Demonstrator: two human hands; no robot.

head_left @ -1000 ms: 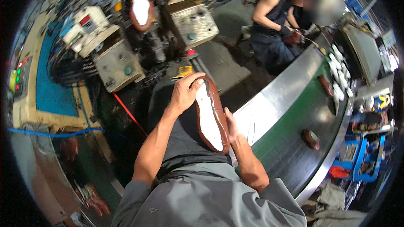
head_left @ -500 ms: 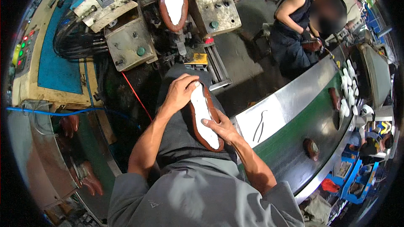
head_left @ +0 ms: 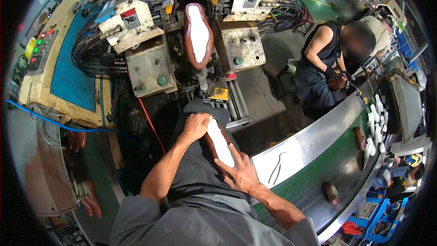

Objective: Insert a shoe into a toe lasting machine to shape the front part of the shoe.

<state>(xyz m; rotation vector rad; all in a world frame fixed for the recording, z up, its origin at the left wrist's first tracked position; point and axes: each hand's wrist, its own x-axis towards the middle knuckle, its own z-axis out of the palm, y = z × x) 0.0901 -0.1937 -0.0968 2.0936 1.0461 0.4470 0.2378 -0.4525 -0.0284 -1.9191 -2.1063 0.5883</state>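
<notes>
A brown leather shoe upper [head_left: 210,142] with a white insole [head_left: 221,145] lies sole side up on my lap, over the dark apron [head_left: 191,168]. My left hand [head_left: 196,127] is closed round its far end, with the fingertips pressed on the rim of the insole. Across the near end lies my right hand [head_left: 240,172], gripping it with the thumb on the insole and the fingers over the right side. That hand hides the near end. Beyond my hands, another brown shoe upper [head_left: 199,36] with a white insole sits sole up in the machine [head_left: 202,79].
Metal control boxes [head_left: 152,70] flank the machine. On my right runs a green conveyor [head_left: 309,168] with a metal edge, a white sheet and a dark hooked tool [head_left: 276,168]. A co-worker [head_left: 318,59] sits beyond it. Brown shoes [head_left: 91,198] lie low on my left.
The view has tilted up, showing more of the machine. My right hand has shifted from the shoe upper's right side to across its near end. My left hand still holds the far end.
</notes>
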